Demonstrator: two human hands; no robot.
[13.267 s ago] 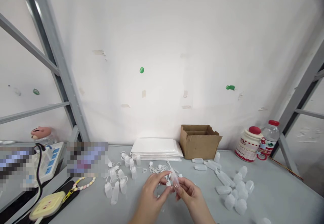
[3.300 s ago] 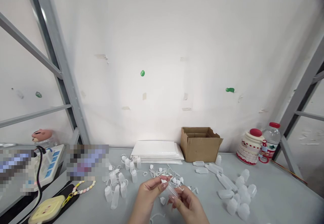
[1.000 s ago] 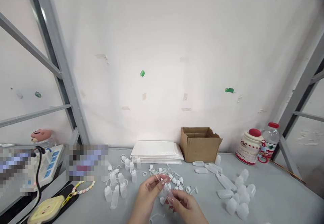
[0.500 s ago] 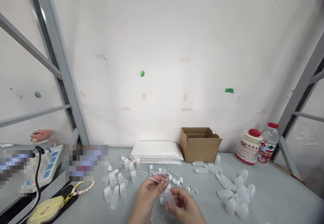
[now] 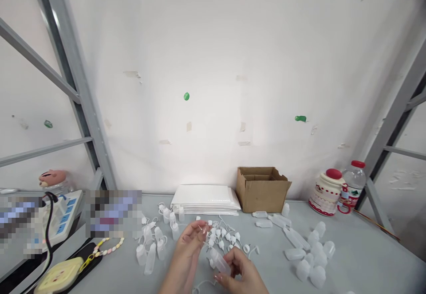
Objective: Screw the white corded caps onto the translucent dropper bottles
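My right hand [image 5: 242, 271] is closed round a small translucent squeeze bottle [image 5: 220, 262], tilted with its neck toward the upper left. Up and to the left of that bottle, my left hand [image 5: 189, 250] has its thumb and fingers pinched together. Whatever small white piece is at those fingertips is too small to name. Beyond both hands lies a loose pile of white caps with thin straps [image 5: 228, 236]. Another strap [image 5: 203, 284] rests on the table below the hands.
Capped bottles [image 5: 150, 258] gather on the left, uncapped bottles [image 5: 319, 255] on the right. Behind stand a stack of white envelopes [image 5: 201, 198], a cardboard box [image 5: 266, 196], a red-lidded jar [image 5: 326, 194] and a water bottle [image 5: 356, 181]. A power strip [image 5: 69, 214] sits far left.
My left hand has pulled away from the bottle, up and to the left. The right hand still holds the bottle in nearly the same place, its neck now uncovered by the left fingers.
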